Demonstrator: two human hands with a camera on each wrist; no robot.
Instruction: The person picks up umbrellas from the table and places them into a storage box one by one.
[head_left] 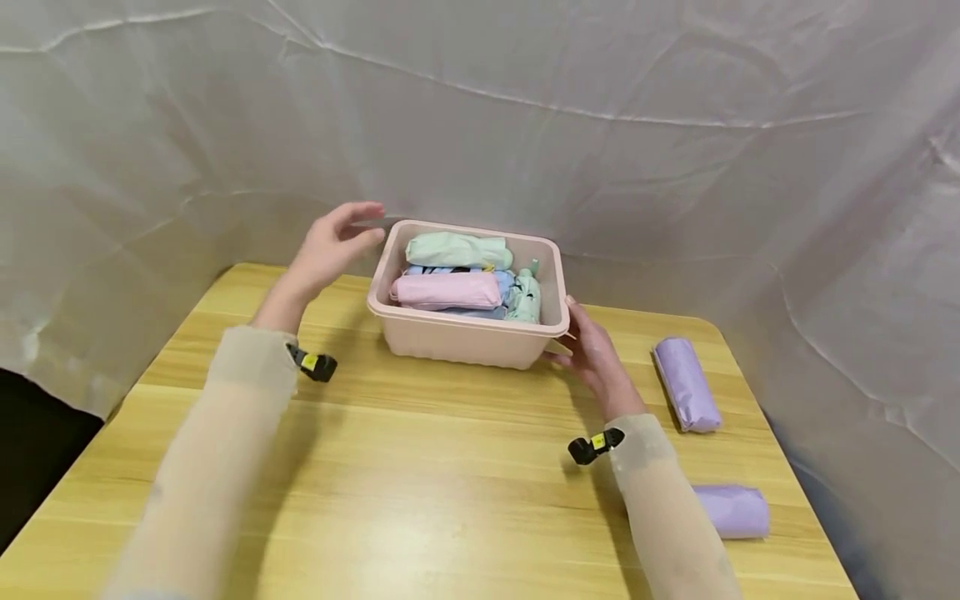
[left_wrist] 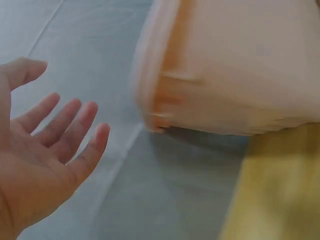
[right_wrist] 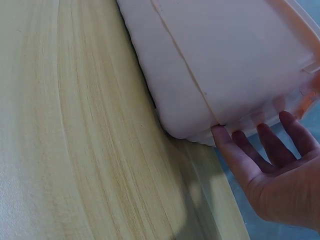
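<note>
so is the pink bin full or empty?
Nearly full: the pink bin holds folded umbrellas packed up to its rim. Two purple ones lie outside on the table.

Tub: pink plastic tub, upright at the table's far middle, rim up.
Contents: folded umbrellas packed inside — mint, pink, blue beneath.
Hands: right hand fingertips touching the near-right corner; left hand just beside the far-left corner.

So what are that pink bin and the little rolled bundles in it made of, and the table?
The pink bin looks like smooth matte plastic: moulded rim, rounded corners, a seam line. The rolled bundles seem to be soft fabric, creased and folded. The table shows pale wood grain with a slight sheen, perhaps laminate.
</note>
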